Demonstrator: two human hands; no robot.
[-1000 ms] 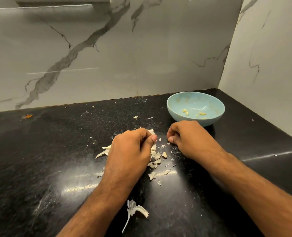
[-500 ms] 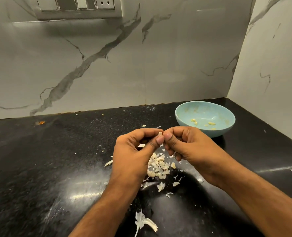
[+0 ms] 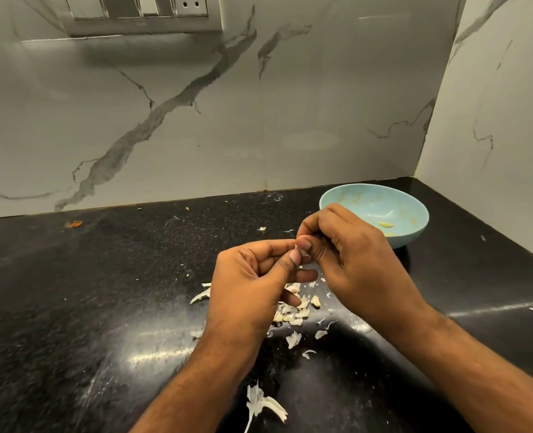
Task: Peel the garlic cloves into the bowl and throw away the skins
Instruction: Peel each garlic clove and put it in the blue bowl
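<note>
A: Small pale garlic clove (image 3: 300, 252) pinched between left hand (image 3: 252, 289) and right hand (image 3: 349, 260), mostly hidden.

B: Round pale-blue bowl (image 3: 415, 210) just beyond the right hand. Papery skins (image 3: 293, 310) underneath on black counter (image 3: 103, 292).

I count one round light-blue bowl (image 3: 408, 214) on the black speckled desk (image 3: 87, 292). Inside it I can make out two pale peeled garlic cloves (image 3: 385, 225). Left of the bowl lies one loose heap of papery skins (image 3: 295, 314), too many scraps to number.
</note>
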